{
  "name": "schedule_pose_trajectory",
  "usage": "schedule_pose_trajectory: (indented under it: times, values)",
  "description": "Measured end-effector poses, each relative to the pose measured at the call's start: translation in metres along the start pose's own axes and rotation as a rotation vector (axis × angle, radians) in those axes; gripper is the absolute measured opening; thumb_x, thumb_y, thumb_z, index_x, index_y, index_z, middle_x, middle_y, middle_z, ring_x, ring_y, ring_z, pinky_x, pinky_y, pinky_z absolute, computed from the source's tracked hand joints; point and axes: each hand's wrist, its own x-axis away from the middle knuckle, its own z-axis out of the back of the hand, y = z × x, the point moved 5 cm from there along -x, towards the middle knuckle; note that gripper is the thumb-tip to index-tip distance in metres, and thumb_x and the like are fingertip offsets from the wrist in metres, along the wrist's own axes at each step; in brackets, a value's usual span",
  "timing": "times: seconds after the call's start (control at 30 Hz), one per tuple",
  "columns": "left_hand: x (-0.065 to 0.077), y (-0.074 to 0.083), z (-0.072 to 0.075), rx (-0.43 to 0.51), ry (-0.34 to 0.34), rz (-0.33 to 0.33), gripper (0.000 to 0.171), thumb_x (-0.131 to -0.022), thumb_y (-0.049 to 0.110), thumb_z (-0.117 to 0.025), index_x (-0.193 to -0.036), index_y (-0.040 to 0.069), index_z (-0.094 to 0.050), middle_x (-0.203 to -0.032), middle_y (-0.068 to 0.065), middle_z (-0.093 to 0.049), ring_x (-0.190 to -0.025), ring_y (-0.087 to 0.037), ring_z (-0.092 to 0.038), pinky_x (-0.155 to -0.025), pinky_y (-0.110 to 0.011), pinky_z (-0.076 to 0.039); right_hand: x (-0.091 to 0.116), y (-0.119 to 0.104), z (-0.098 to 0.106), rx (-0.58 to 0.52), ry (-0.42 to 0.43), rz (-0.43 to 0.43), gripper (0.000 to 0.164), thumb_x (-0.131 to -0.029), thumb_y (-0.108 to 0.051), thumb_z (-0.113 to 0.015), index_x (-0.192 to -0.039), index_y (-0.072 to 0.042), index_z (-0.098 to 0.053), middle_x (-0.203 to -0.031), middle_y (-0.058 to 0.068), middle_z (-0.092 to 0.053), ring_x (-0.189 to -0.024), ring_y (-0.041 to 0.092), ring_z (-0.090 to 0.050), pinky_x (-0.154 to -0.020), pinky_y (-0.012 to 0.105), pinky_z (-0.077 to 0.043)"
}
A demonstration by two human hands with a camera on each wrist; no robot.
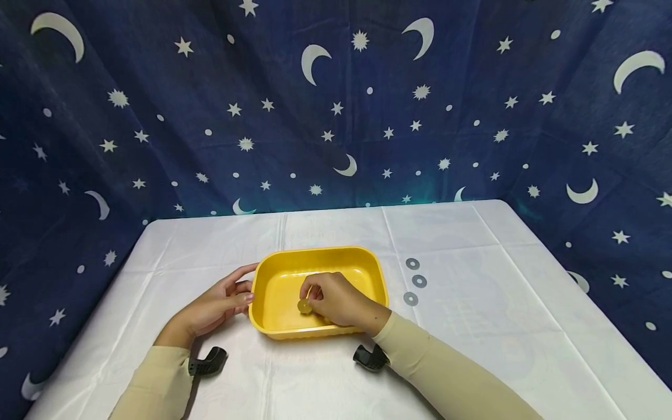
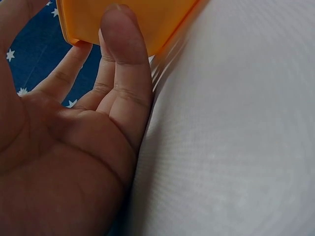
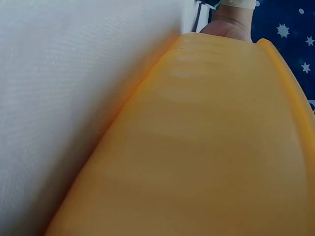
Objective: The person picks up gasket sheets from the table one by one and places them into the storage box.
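Note:
A yellow rectangular tray [image 1: 278,329] stands on the white table. My left hand [image 1: 217,304] is at its left end, fingers spread and resting against the outside of the wall and rim. In the left wrist view the fingertips touch the tray's end wall [image 2: 83,22]. My right hand [image 1: 338,300] reaches over the near rim into the tray. Between its thumb and fingertips it pinches a small round washer [image 1: 304,306], seen yellowish and close to the tray floor. The right wrist view has the tray's outer side wall [image 3: 197,137]; the right fingers are hidden there.
Several flat grey washers lie to the right of the tray: a far washer [image 1: 412,264], a middle washer [image 1: 419,281] and a near washer [image 1: 410,298]. A dark blue curtain [image 1: 336,116] with moons and stars hangs behind the white tablecloth [image 1: 499,326].

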Motion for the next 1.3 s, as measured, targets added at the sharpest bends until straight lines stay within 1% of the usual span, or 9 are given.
schedule_pose_trajectory:
  times: [0.27,0.5,0.6,0.8,1.0,1.3]
  values:
    - [0.0,0.001,-0.001,-0.008,0.001,0.0,0.072,-0.098,0.009,-0.06,-0.158,0.015,-0.02,-0.122,-0.008,-0.057,-0.095,-0.013,-0.062,-0.082,-0.024,-0.057,-0.005,0.003,-0.004,0.029,-0.031,-0.022,0.015,-0.087,0.001,-0.068,-0.091,-0.014,-0.07,-0.074,-0.005,-0.059,-0.065,0.006,-0.05,-0.06,0.018,-0.043]
    - [0.0,0.002,-0.001,-0.012,0.008,-0.001,0.072,-0.098,0.01,-0.061,-0.158,0.016,-0.021,-0.124,-0.008,-0.058,-0.097,-0.014,-0.063,-0.083,-0.025,-0.057,-0.008,0.006,-0.007,0.046,-0.057,-0.051,0.02,-0.087,0.003,-0.063,-0.09,-0.015,-0.071,-0.071,-0.006,-0.06,-0.063,0.007,-0.05,-0.059,0.018,-0.041]
    - [0.0,0.002,-0.001,-0.016,0.011,0.0,0.072,-0.098,0.01,-0.061,-0.158,0.016,-0.022,-0.123,-0.008,-0.057,-0.097,-0.015,-0.063,-0.083,-0.025,-0.057,-0.008,0.007,-0.007,0.053,-0.056,-0.054,0.019,-0.087,0.002,-0.064,-0.089,-0.016,-0.07,-0.071,-0.006,-0.06,-0.063,0.007,-0.051,-0.061,0.019,-0.042]
    - [0.0,0.002,0.0,-0.026,0.017,0.003,0.071,-0.098,0.011,-0.061,-0.158,0.017,-0.022,-0.124,-0.009,-0.056,-0.098,-0.015,-0.062,-0.083,-0.026,-0.057,-0.009,0.007,-0.008,0.08,-0.041,-0.034,0.017,-0.087,0.001,-0.067,-0.087,-0.016,-0.07,-0.076,-0.006,-0.064,-0.07,0.007,-0.054,-0.07,0.02,-0.046]
    - [0.0,0.001,0.0,-0.027,0.02,0.007,0.071,-0.098,0.01,-0.061,-0.158,0.016,-0.022,-0.124,-0.009,-0.056,-0.097,-0.015,-0.062,-0.083,-0.026,-0.057,-0.011,0.008,-0.01,0.124,-0.039,-0.034,0.015,-0.085,-0.001,-0.069,-0.085,-0.017,-0.069,-0.076,-0.009,-0.063,-0.069,0.006,-0.054,-0.07,0.021,-0.044]
    - [0.0,0.0,-0.001,-0.019,0.024,0.017,0.073,-0.098,0.01,-0.061,-0.158,0.016,-0.021,-0.123,-0.009,-0.056,-0.097,-0.016,-0.063,-0.083,-0.026,-0.058,-0.01,0.009,-0.011,0.141,-0.039,-0.034,0.015,-0.086,-0.001,-0.069,-0.086,-0.016,-0.069,-0.076,-0.009,-0.063,-0.07,0.006,-0.054,-0.07,0.02,-0.045]
